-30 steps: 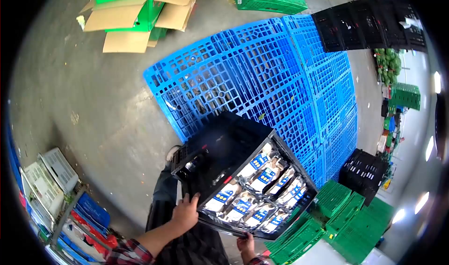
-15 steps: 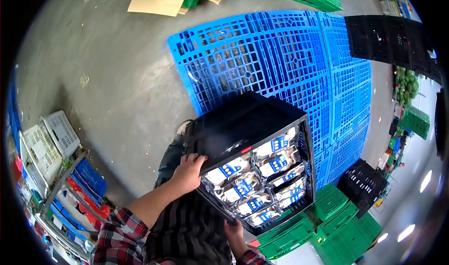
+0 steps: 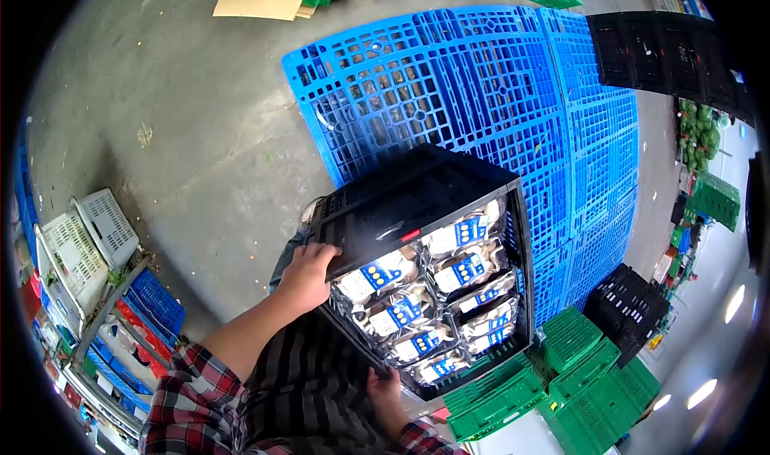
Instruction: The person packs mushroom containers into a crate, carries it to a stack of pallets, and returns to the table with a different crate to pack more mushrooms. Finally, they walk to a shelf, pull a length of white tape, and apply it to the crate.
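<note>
In front of my body is a black plastic crate point(image 3: 437, 184) with a red tab on its side. It holds several clear packs point(image 3: 401, 310) with blue and white labels, their pale brown contents looking like mushrooms. My left hand point(image 3: 309, 272) is closed over the crate's left rim, fingers on the outer wall. Lower down, my right hand point(image 3: 385, 387) grips the near edge, with part of its fingers hidden against the crate. What lies under the crate cannot be seen.
Blue plastic pallets point(image 3: 513, 126) lie just beyond the crate. Green crates point(image 3: 589, 383) and a black crate point(image 3: 627, 306) stand to the right. More black crates point(image 3: 666, 58) are at upper right. White baskets point(image 3: 104, 230) sit by a cart at left. Cardboard point(image 3: 261, 0) lies at the top.
The crate and both hands have shifted slightly left in view, with the crate's far end a little higher. Both hands keep their hold on it.
</note>
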{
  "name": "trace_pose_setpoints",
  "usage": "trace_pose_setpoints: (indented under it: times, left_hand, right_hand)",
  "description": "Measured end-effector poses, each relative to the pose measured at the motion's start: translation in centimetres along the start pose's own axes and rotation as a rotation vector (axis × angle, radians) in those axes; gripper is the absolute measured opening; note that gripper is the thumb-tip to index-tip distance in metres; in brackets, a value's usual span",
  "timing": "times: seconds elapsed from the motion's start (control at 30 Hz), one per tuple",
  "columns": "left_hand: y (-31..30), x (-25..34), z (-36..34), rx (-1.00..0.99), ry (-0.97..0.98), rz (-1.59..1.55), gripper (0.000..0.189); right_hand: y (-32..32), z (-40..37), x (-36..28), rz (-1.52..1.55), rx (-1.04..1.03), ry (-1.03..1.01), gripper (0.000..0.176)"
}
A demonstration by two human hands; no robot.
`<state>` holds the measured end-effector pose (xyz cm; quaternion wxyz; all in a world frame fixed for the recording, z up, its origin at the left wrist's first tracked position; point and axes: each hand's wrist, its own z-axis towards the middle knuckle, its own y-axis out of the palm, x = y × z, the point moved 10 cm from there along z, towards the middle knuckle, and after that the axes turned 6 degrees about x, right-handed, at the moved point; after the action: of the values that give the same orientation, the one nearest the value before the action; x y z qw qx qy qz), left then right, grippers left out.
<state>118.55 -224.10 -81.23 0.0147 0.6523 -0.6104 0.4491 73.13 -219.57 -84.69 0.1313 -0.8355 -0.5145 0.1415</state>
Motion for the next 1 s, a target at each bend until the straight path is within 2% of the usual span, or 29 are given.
trace_pose_setpoints:
  times: [0.2,0.23,0.27,0.33,0.4,0.5,0.6,0.67,0.8,0.9,1.0]
  left_hand:
    - [1.2,-0.7,-0.9,0.022,0.006,-0.036,0.052]
    - [1.5,-0.8,-1.4,0.002,-0.040,-0.066,0.052]
    - [2.0,-0.9,-2.1,-0.015,-0.064,-0.069,0.052]
    - [2.6,-1.3,-2.4,-0.050,-0.107,-0.068,0.052]
    - [2.3,-1.0,-1.9,-0.059,-0.107,-0.066,0.051]
    - [1.4,-0.5,-1.3,-0.018,-0.072,-0.027,0.047]
    - [0.8,-0.6,-0.2,0.044,-0.061,0.006,0.044]
    - [0.7,-0.2,0.3,0.003,-0.078,0.046,0.043]
    - [0.8,0.0,0.7,-0.008,-0.098,0.095,0.042]
    - [0.1,0.6,0.9,-0.063,-0.147,0.074,0.038]
    - [0.1,0.2,1.4,0.001,-0.128,0.097,0.035]
  right_hand:
    - [-0.3,0.2,-1.6,0.013,0.063,0.052,0.022]
    - [-1.5,0.5,-2.2,0.008,0.092,0.054,0.023]
    - [-1.7,0.9,-2.4,0.067,0.038,0.122,0.026]
    - [-2.7,1.6,-2.8,0.042,0.055,0.106,0.026]
    - [-1.7,-0.1,-2.6,-0.057,0.087,0.067,0.025]
    - [-1.6,0.0,-1.9,0.040,0.124,0.025,0.026]
    - [2.0,-3.2,-0.1,0.035,-0.006,0.051,0.024]
    - [3.0,-3.3,0.6,-0.018,-0.085,0.069,0.023]
    - [0.8,-2.4,-0.1,0.095,0.137,0.030,0.024]
    - [2.7,-4.1,0.8,0.141,0.051,0.191,0.024]
    - [3.4,-3.0,0.7,0.081,0.039,0.132,0.027]
